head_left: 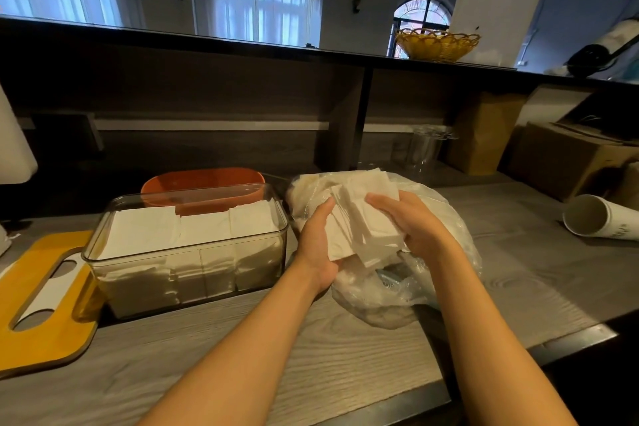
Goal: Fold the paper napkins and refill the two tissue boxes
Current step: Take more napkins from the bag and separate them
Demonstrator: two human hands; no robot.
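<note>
- Grip, left hand (316,245): fingers lie along the near-left side of a wad of white paper napkins (363,225), palm cupped under its lower edge. The hand holds the wad; it appears placed to carry the weight from below.
- Grip, right hand (411,221): laid over the top right of the same wad, fingers curled onto it and pointing left. Both hands are thus clamped on the napkins, one under and one over, presumably to keep the loose sheets squared up.
- The napkins are held just above the mouth of a crumpled clear plastic bag (397,290) lying on the bench (276,349); more white sheets show inside the bag. Judgement: the bag is the supply, and this bundle is being drawn from it.
- Just left of the bag stands a clear tissue box (193,252), lid off, already packed with rows of folded napkins nearly to the rim. Judgement: little room is left in it.
- Directly behind it sits an orange tissue box (204,183); its contents cannot be seen. It is likely the second box to fill.
- A yellow lid (45,308) with a slot opening lies flat on the bench, left of the clear box, set aside so the box stays open.
- A paper cup (594,218) lies on its side at far right, well apart from the work.
</note>
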